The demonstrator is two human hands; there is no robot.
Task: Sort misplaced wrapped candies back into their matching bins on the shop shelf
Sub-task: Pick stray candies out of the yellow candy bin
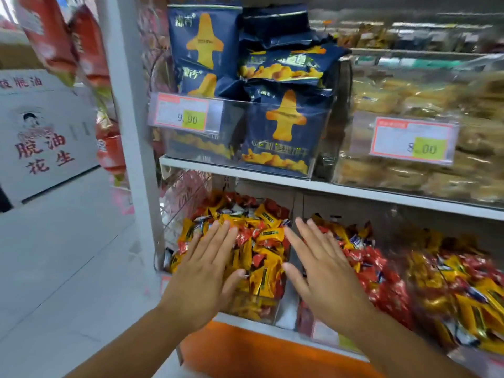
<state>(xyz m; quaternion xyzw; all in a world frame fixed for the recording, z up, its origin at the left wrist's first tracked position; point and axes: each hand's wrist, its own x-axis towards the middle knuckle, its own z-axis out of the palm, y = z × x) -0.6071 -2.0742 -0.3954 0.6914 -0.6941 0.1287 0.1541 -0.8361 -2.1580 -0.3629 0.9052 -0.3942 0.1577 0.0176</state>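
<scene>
Over the leftmost candy bin (255, 308), your left hand (201, 271) and, just right of it, your right hand (324, 271) spread flat, fingers straight, holding nothing. Red candies (257, 261) lie mixed with yellow candies (268, 233) inside; a broad sweep could push some over its front wall.

pale tiled floor (68, 255); white shelf (245, 177); printed carton (46, 137) left.

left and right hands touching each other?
Apart. Head view shows yellow candies in the gap between the left hand and right hand.
</scene>
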